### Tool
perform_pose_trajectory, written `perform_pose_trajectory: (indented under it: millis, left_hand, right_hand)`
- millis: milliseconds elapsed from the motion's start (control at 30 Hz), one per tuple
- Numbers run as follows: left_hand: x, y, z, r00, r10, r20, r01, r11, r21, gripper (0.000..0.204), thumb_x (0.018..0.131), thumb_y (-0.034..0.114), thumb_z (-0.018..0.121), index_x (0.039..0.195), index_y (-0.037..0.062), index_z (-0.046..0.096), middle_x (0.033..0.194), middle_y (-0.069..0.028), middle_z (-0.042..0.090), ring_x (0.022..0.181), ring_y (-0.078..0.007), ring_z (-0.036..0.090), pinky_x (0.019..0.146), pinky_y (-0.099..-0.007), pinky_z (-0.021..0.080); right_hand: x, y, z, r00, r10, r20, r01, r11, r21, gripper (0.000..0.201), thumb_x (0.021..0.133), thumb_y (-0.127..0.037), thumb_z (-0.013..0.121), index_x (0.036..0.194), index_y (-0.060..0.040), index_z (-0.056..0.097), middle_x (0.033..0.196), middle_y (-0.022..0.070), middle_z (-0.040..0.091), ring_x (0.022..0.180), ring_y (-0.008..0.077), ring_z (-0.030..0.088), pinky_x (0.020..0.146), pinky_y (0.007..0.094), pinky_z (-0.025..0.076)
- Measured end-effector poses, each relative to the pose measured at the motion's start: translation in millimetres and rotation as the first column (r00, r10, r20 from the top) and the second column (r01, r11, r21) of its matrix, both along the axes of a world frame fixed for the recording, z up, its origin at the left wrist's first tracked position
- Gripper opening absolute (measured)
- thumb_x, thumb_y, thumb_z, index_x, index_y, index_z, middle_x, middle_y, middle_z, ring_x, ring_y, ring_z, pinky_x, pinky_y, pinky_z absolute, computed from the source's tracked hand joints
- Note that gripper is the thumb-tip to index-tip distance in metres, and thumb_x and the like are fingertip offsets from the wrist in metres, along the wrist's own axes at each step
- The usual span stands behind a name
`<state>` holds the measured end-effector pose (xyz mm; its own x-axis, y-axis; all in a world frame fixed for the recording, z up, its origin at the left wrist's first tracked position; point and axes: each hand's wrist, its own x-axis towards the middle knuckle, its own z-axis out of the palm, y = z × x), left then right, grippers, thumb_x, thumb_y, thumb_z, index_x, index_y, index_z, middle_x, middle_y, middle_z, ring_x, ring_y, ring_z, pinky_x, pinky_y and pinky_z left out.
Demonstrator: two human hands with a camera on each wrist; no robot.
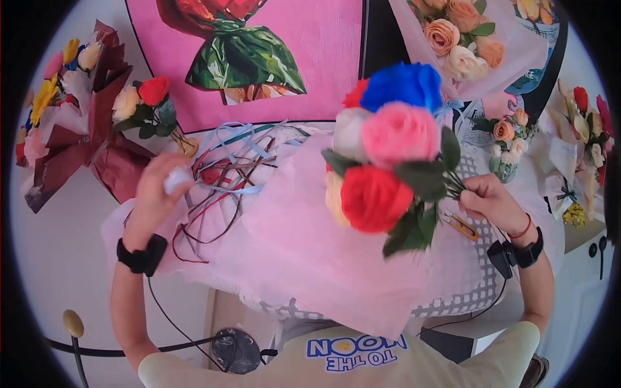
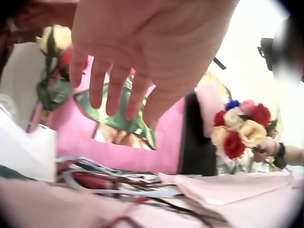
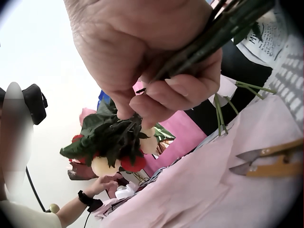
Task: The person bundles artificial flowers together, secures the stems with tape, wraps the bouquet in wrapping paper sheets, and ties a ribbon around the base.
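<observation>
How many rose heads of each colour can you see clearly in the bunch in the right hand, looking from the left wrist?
Round, layered red rose heads: 3
Cream or white rose heads: 3
Pink rose head: 1
Blue rose head: 1
Total clearly visible: 8

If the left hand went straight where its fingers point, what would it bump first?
Probably the tangled ribbons, though the white thing close by might come first; how deep things lie is unclear.
</observation>
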<state>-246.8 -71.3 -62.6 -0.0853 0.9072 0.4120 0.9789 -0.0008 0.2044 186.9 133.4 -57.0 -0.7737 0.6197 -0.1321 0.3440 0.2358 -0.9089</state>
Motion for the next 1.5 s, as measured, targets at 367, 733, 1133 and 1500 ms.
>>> perform_pose_trajectory:
  millis: [367, 733, 1133, 1500]
  left_hand:
    - [100, 18, -36, 0.835, -0.474, -0.278, 0.437, 0.88, -0.188, 0.028, 0.059, 0.014, 0.066, 0.085, 0.0068, 0.058, 0.089, -0.0037, 0.058, 0.087, -0.0205, 0.053, 0.079, -0.0342, 0.04]
    - [93, 8, -32, 0.89, -0.359, -0.281, 0.375, 0.927, 0.0, 0.012, 0.06, 0.0, 0.062, 0.07, 0.0058, 0.058, 0.075, -0.002, 0.058, 0.069, -0.0209, 0.053, 0.06, -0.03, 0.044]
    - [106, 4, -15, 0.95, -0.269, -0.158, 0.284, 0.955, 0.081, 0.01, 0.065, -0.001, 0.061, 0.073, 0.0032, 0.056, 0.074, -0.0069, 0.057, 0.067, -0.0253, 0.053, 0.063, -0.0313, 0.044]
    - [65, 5, 11, 0.985, 0.075, -0.153, -0.007, 0.915, 0.405, 0.009, 0.073, 0.004, 0.06, 0.081, 0.0022, 0.055, 0.072, -0.0068, 0.053, 0.055, -0.0169, 0.047, 0.053, -0.0249, 0.04]
  right_hand:
    - [-24, -7, -4, 0.997, 0.053, 0.049, -0.047, 0.992, -0.12, 0.04, 0.086, -0.037, 0.049, 0.067, -0.0031, 0.056, 0.044, -0.0048, 0.039, 0.038, 0.0021, 0.032, 0.039, 0.0182, 0.023]
    - [-35, -11, 0, 0.994, -0.111, -0.023, 0.112, 0.989, 0.091, 0.034, 0.08, -0.034, 0.06, 0.064, -0.0045, 0.056, 0.047, -0.0067, 0.038, 0.039, 0.0006, 0.029, 0.037, 0.0186, 0.019]
    - [-27, -20, -2, 0.991, -0.106, -0.087, 0.122, 0.972, 0.2, 0.033, 0.081, -0.032, 0.06, 0.064, -0.004, 0.056, 0.051, -0.0082, 0.039, 0.046, -0.0007, 0.029, 0.041, 0.0185, 0.02]
    - [10, -39, 12, 0.962, -0.209, -0.174, 0.247, 0.94, 0.237, 0.032, 0.081, -0.03, 0.06, 0.064, -0.0032, 0.056, 0.052, -0.009, 0.037, 0.048, 0.0, 0.028, 0.042, 0.0196, 0.021]
